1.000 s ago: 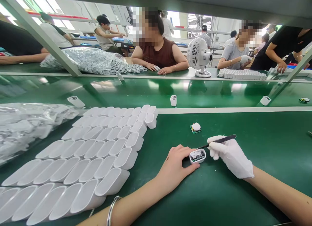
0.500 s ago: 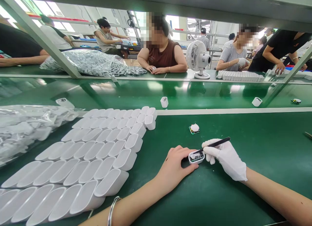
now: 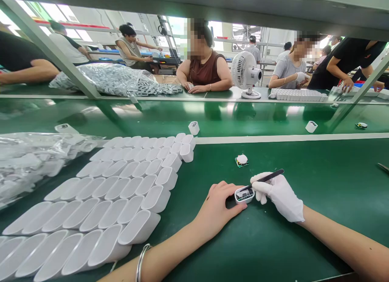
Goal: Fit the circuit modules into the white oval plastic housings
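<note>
White housing (image 3: 244,195) sits on the green mat, pinned by my bare left hand (image 3: 216,209); my gloved right hand (image 3: 279,195) pinches tweezers (image 3: 263,179) into it, part unseated. At twelve o'clock, one board (image 3: 242,160) waits.

We see a small white oval housing (image 3: 244,195) standing open side up on the green mat, near the right edge of the rows of white shells (image 3: 115,193). Its open top shows dark parts inside a pale rim. Against the housing's left side rests the bare left hand (image 3: 217,209), thumb and fingers touching its wall. At the housing's right, the white-gloved right hand (image 3: 279,195) pinches a thin black tool (image 3: 263,179), which slants down with its tip inside the housing's opening.
</note>
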The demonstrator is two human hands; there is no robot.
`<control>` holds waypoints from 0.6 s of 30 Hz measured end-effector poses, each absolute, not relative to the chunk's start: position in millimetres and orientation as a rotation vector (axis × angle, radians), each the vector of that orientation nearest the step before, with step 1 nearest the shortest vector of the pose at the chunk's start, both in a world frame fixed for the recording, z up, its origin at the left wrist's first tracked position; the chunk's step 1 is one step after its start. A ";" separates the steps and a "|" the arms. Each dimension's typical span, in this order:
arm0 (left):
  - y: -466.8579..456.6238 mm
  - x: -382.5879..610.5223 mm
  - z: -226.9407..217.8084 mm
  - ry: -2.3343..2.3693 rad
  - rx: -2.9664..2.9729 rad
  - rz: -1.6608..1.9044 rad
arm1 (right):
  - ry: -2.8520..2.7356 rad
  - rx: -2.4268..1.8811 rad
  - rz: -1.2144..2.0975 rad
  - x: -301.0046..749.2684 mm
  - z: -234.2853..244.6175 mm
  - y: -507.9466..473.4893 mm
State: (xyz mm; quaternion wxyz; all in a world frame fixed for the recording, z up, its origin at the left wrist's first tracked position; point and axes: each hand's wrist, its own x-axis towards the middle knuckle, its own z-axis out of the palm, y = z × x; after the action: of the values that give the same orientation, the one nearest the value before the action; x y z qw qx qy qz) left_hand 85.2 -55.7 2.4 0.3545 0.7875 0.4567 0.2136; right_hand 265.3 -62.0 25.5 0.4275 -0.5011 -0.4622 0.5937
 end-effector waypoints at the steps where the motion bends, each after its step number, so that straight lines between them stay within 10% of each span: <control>1: -55.8 85.3 2.5 1.182 2.039 0.553 | -1.147 -1.260 1.484 265.6 24.8 -61.7; 18: -56.4 85.2 1.0 1.186 2.057 0.577 | -1.063 -1.312 1.325 274.1 22.4 -63.1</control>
State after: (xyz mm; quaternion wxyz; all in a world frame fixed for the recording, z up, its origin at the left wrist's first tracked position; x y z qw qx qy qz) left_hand 85.2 -56.4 1.0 0.3421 0.7911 0.4561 0.2217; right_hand 274.1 -63.1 22.4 0.4771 -0.5372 -0.4352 0.5426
